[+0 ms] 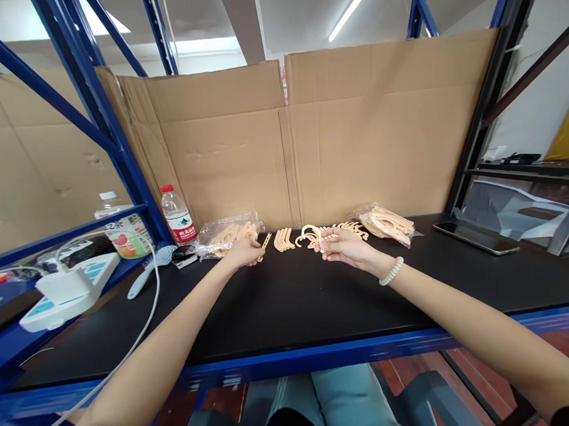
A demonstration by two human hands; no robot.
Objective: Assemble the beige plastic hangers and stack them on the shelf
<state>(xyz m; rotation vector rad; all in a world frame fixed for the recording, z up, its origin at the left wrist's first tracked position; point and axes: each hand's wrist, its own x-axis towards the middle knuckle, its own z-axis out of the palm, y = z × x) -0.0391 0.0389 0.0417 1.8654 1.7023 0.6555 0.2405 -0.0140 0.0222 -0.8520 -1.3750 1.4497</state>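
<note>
1. Your left hand (243,252) was pinched narrow, its thumb and fingers holding a slim slotted strip (266,242), which tilted up on the hand's right side.
2. Your right hand (346,249) had its fingers drawn close together at a curved hook piece (308,231) just to its left; you could not tell from this view whether the fingers gripped it.
3. Between your two hands, nearer the left one, lay a small group of curved pieces (283,240), side by side on the black tabletop (289,302).
4. Just behind your right hand, more pale pieces (356,227) were spread, partly hidden by it.
5. To the left of your left hand sat a clear bag (219,237) of pale pieces, and farther left a red-capped bottle (178,215) and a pale blue brush (147,274).
6. Beyond your right hand, to its right, lay a second bag (385,223), with a phone (476,236) well apart, farther right.
</note>
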